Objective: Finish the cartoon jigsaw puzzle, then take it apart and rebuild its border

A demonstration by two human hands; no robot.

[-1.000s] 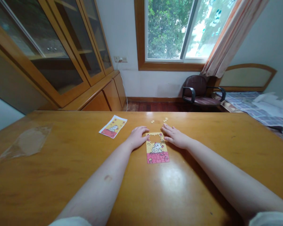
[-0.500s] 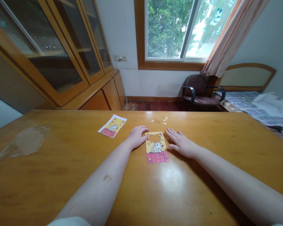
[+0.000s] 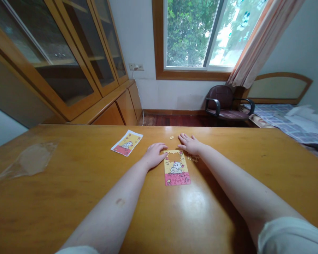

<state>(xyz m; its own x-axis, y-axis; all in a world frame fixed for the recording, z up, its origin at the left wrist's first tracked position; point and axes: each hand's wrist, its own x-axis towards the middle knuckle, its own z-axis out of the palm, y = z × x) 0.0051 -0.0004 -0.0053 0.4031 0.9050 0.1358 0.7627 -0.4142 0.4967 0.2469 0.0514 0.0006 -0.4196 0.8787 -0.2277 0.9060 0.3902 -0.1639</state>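
- Jigsaw puzzle (image 3: 177, 173), gap near its far end, flat on worktop (image 3: 69, 197), just nearer than and between the hands.
- Left hand (image 3: 155, 155): thumb at puzzle's far-left edge, thumb and fingers apart, pinching nothing visible.
- Loose pieces (image 3: 195, 159) beside puzzle, by right wrist.
- Right hand (image 3: 191, 145): past puzzle's far-right corner, fingers spread, palm down; can't tell what's underneath.
- Single piece (image 3: 171, 138) beyond puzzle, left of right fingertips.

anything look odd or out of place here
Nothing looks spilled or damaged. The puzzle has a gap near its top, apparently just unfinished; loose pieces lie beside it. The picture card lies askew.
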